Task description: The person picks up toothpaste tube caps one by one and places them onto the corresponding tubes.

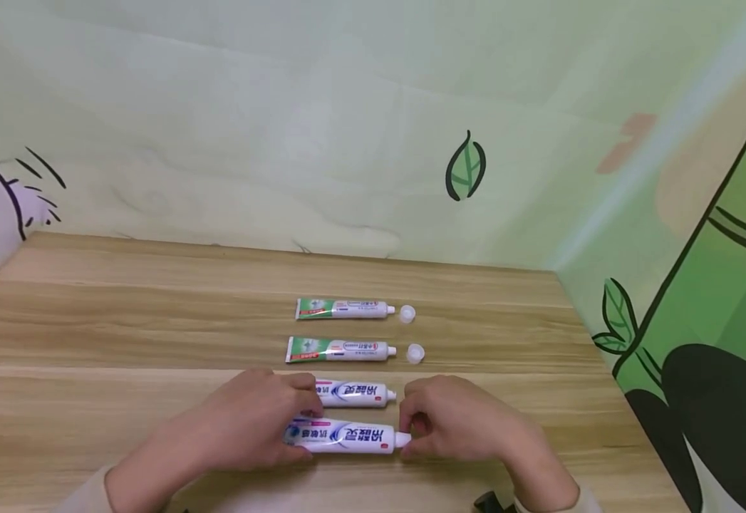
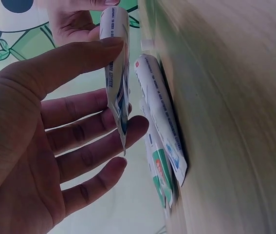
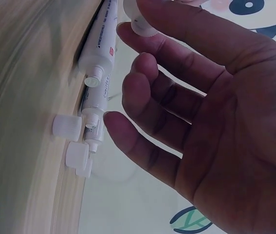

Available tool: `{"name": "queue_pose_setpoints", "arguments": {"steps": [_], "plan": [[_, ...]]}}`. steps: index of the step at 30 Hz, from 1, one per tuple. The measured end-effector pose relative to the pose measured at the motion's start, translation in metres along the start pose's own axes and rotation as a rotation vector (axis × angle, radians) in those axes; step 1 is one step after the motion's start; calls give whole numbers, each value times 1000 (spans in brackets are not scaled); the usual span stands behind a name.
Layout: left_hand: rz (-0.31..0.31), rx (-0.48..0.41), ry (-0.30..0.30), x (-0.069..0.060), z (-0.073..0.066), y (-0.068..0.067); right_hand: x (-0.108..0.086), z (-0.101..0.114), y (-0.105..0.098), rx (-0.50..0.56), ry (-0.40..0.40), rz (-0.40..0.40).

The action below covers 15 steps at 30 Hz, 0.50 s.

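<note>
Between thumb and fingers, my left hand (image 1: 244, 424) holds a white and purple toothpaste tube (image 1: 353, 437) just above the table. My right hand (image 1: 465, 420) pinches the white cap (image 3: 142, 28) at that tube's right end. Whether the cap is still screwed on, I cannot tell. Directly behind lies a matching uncapped toothpaste tube (image 1: 356, 393), its left end covered by my left hand. Beside its nozzle, a loose white cap (image 3: 66, 127) shows in the right wrist view; my right hand hides it in the head view.
Farther back lie two green and white toothpaste tubes (image 1: 343, 350), (image 1: 347, 308), both uncapped and parallel. By their nozzles sit two white caps (image 1: 415, 353), (image 1: 407, 313). The wooden table (image 1: 122, 306) meets a printed wall covering (image 1: 251, 142) behind. A black object (image 1: 489, 501) shows near my right wrist.
</note>
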<state>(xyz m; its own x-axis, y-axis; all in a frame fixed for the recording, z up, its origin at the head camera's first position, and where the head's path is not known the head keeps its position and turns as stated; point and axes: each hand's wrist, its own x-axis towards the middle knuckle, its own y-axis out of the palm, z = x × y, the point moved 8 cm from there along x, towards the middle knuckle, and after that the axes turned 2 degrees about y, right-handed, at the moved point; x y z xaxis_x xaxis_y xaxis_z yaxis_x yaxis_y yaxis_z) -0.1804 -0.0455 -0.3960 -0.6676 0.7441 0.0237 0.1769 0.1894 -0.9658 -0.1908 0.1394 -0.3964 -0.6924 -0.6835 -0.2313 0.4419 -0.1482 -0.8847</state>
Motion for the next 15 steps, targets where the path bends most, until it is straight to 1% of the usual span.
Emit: {"name": "queue_pose_setpoints", "arguments": {"steps": [7, 11, 15], "plan": [[9, -9, 32, 0, -3, 4, 1, 1, 3, -27, -17, 6], [14, -3, 36, 1, -4, 6, 1, 0, 5, -29, -10, 17], [29, -9, 36, 2, -5, 10, 2, 1, 7, -34, -20, 19]]}}
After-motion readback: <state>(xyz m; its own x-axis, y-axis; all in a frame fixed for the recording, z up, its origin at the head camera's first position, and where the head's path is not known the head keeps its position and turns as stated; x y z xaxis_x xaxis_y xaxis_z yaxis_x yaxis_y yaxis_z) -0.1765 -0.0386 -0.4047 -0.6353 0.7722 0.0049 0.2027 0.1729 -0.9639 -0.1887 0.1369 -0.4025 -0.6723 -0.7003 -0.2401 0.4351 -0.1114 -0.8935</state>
